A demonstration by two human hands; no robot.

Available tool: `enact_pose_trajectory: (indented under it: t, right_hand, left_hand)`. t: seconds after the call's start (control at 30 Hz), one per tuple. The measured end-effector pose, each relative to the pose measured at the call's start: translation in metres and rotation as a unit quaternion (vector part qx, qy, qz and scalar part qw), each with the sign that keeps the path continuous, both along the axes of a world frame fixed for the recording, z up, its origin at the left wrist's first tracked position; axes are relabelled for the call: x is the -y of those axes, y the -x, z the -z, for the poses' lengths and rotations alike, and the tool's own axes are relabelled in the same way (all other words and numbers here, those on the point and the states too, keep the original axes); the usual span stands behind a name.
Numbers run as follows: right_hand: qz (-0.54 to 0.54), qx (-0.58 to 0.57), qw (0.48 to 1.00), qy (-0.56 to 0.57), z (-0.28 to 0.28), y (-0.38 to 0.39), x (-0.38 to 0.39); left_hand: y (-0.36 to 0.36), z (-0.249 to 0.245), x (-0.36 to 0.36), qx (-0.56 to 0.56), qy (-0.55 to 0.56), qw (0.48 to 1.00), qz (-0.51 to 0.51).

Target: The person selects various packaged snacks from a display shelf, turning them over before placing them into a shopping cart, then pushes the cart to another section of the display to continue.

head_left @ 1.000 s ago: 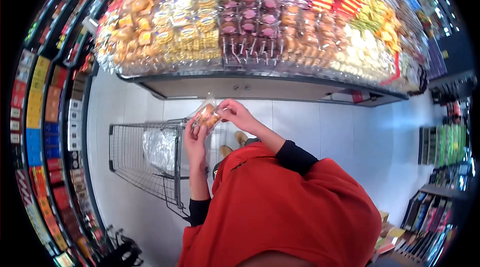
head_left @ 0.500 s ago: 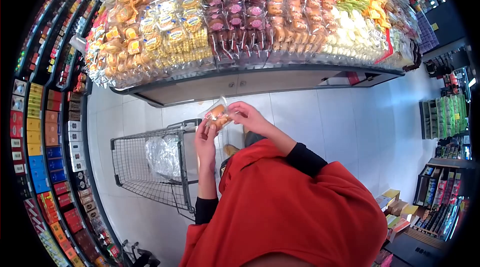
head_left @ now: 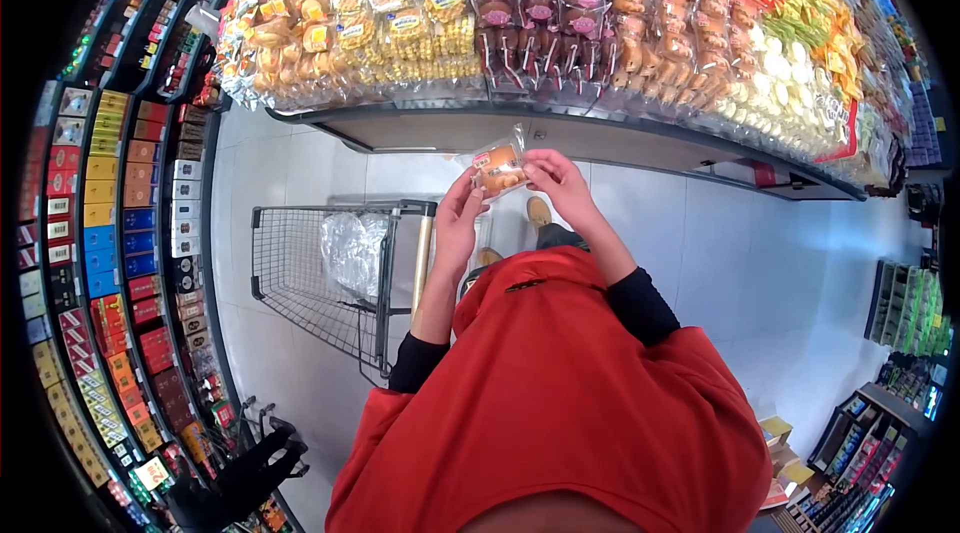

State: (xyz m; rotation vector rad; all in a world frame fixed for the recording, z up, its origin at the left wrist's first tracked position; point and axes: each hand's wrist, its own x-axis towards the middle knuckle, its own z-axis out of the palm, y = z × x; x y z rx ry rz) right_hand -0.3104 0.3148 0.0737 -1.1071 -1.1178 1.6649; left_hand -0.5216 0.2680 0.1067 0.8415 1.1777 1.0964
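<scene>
A clear plastic packet of small brown pastries (head_left: 497, 169) with a red label spot is held up in front of my body, its front face turned up. My left hand (head_left: 463, 211) is closed on its lower left side, thumb on the front. With thumb and fingers, my right hand (head_left: 562, 183) pinches the right edge. The shopping cart (head_left: 300, 253) stands left of my legs, with a crumpled clear plastic bag (head_left: 354, 251) inside. Beyond my hands, the display stand (head_left: 560, 123) bears rows of packaged pastries (head_left: 640, 53).
Tall shelves of boxed goods (head_left: 110, 233) line the left side. A person in dark clothing (head_left: 245, 473) is at lower left beside another cart. Cardboard boxes (head_left: 785, 463) and a dark rack (head_left: 850, 443) stand at lower right. Pale tiles (head_left: 720, 243) cover the floor.
The view has swung, so the cart and display sit further right. The packet has turned to face up more squarely, and my right hand holds its right edge. More of the person at lower left shows.
</scene>
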Motion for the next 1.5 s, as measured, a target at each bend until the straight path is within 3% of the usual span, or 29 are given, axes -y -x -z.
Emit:
enact_pose_trajectory:
  t: [0.13,0.2,0.27,0.3,0.33,0.4,0.47,0.53,0.6,0.7,0.77,0.87,0.93,1.07,1.17,1.23,1.33,1.43,1.5]
  right_hand:
    - [-0.003,-0.024,0.999,-0.037,-0.003,-0.004,-0.025]
    - [0.028,0.076,0.992,-0.097,-0.029,-0.007,-0.029]
    - [0.001,0.066,0.974,-0.217,-0.03,-0.017,-0.041]
    - [-0.031,0.16,0.949,-0.27,-0.03,-0.026,-0.048]
    - [-0.021,0.162,0.948,-0.275,-0.032,-0.043,-0.063]
    - [-0.166,0.21,0.942,-0.2,-0.035,-0.059,-0.073]
    - [-0.16,0.174,0.95,-0.204,-0.032,-0.075,-0.089]
    - [-0.045,0.18,0.95,-0.253,-0.029,-0.094,-0.112]
    - [0.097,0.283,0.893,-0.336,-0.05,-0.123,-0.139]
    - [0.215,0.368,0.834,-0.351,-0.066,-0.164,-0.183]
    - [0.239,0.425,0.807,-0.333,-0.075,-0.18,-0.206]
    - [0.233,0.456,0.794,-0.329,-0.068,-0.191,-0.231]
    - [0.214,0.572,0.715,-0.34,-0.071,-0.189,-0.239]
    - [0.181,0.609,0.686,-0.355,-0.023,-0.198,-0.264]
    - [0.166,0.612,0.685,-0.359,-0.029,-0.203,-0.267]
    - [0.16,0.595,0.701,-0.36,-0.032,-0.205,-0.27]
    - [0.144,0.608,0.692,-0.361,-0.027,-0.206,-0.271]
    - [0.129,0.686,0.636,-0.33,-0.013,-0.213,-0.276]
    - [0.116,0.679,0.628,-0.361,-0.02,-0.212,-0.271]
  left_hand:
    - [-0.017,-0.008,-0.019,-0.013,0.011,0.999,-0.036]
    - [-0.023,0.001,-0.028,-0.012,0.023,0.999,-0.024]
    - [-0.033,-0.003,-0.036,-0.031,0.03,0.999,-0.005]
    - [-0.036,0.002,-0.038,-0.033,0.042,0.999,-0.005]
    - [-0.046,0.006,-0.049,-0.033,0.035,0.999,0.004]
    - [-0.047,0.008,-0.054,-0.04,0.038,0.997,0.051]
    - [-0.048,0.009,-0.062,-0.047,0.011,0.996,0.079]
    - [-0.048,0.011,-0.068,-0.067,-0.01,0.993,0.095]
    - [-0.036,0.029,-0.067,-0.101,-0.014,0.992,0.076]
    - [-0.009,0.047,-0.053,-0.191,-0.038,0.981,-0.027]
    - [0.009,0.053,-0.035,-0.324,-0.051,0.939,-0.104]
    - [0.022,0.046,-0.007,-0.325,-0.022,0.923,-0.206]
    - [0.025,0.041,0.011,-0.359,-0.027,0.898,-0.252]
    - [0.033,0.058,0.053,-0.423,0.049,0.846,-0.321]
    - [0.03,0.074,0.083,-0.446,0.084,0.814,-0.362]
    - [0.031,0.096,0.112,-0.573,0.075,0.742,-0.338]
    - [0.027,0.122,0.156,-0.629,0.15,0.705,-0.29]
    - [0.017,0.103,0.16,-0.687,0.189,0.663,-0.23]
    - [0.011,0.095,0.166,-0.709,0.228,0.639,-0.194]
